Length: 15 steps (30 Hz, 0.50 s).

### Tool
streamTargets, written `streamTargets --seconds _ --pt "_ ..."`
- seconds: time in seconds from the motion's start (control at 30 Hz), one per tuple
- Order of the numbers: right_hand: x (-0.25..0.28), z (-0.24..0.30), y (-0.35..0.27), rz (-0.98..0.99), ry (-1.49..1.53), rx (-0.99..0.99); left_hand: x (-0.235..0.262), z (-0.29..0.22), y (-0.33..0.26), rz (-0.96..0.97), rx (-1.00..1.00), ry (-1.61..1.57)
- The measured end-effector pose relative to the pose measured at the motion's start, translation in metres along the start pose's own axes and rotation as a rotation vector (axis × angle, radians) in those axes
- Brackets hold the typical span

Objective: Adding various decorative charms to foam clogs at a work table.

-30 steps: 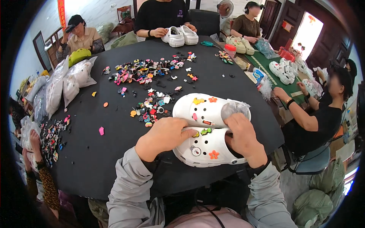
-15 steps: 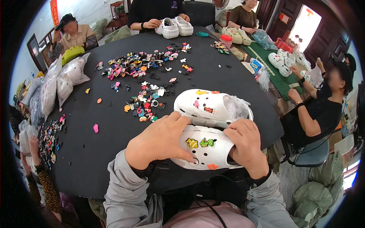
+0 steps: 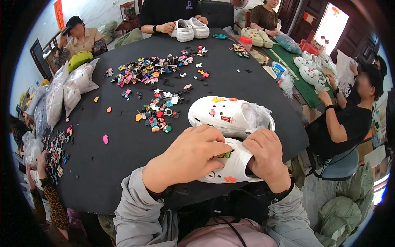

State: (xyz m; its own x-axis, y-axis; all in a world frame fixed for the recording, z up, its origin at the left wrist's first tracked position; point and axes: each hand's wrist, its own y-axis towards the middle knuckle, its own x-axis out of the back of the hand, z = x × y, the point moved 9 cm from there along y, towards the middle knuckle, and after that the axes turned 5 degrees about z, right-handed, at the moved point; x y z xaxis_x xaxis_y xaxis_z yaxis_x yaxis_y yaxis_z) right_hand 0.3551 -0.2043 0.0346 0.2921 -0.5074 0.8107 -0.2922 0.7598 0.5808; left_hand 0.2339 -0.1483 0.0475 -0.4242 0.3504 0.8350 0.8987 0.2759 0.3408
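Observation:
A white clog [image 3: 240, 150] with several holes lies sideways on the table close in front of me. My right hand [image 3: 267, 158] grips it at the foot opening, thumb and some fingers tucked inside. My left hand [image 3: 189, 154] reaches over its toe, thumb and forefinger closing around a green shoe charm [image 3: 224, 155] fixed on top. A round white charm [image 3: 210, 174] and an orange starfish charm [image 3: 230, 179] sit on the near side. Just beyond stands a second white clog [image 3: 218, 113], decorated with charms and stuffed with clear plastic.
Colourful loose charms lie in piles [image 3: 144, 70] on the black table [image 3: 123, 164]. Bagged clogs [image 3: 72, 90] stand at the left. Co-workers sit around, one handling white clogs [image 3: 191, 29] across the table. At right, a green table [image 3: 284, 70] holds more clogs. Teal scissors [image 3: 222, 36] lie far back.
My left hand has shifted right along the clog, from the round white charm to the green charm, covering the yellow fish charm. The right hand keeps its grip.

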Motion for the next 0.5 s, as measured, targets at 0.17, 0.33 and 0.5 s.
streamTargets --seconds 0.17,0.33,0.5 --pt "-0.0014 0.0000 0.0006 0.013 0.008 -0.009 0.0025 0.0040 -0.0005 0.039 -0.021 -0.170" --pt "-0.0004 0.0001 0.0060 0.027 0.011 -0.001 0.0041 0.0090 -0.0021 0.064 -0.043 -0.154" --pt "-0.0020 -0.0013 0.0043 0.027 0.014 -0.014 0.0045 0.0124 0.0045 -0.056 0.119 -0.171"
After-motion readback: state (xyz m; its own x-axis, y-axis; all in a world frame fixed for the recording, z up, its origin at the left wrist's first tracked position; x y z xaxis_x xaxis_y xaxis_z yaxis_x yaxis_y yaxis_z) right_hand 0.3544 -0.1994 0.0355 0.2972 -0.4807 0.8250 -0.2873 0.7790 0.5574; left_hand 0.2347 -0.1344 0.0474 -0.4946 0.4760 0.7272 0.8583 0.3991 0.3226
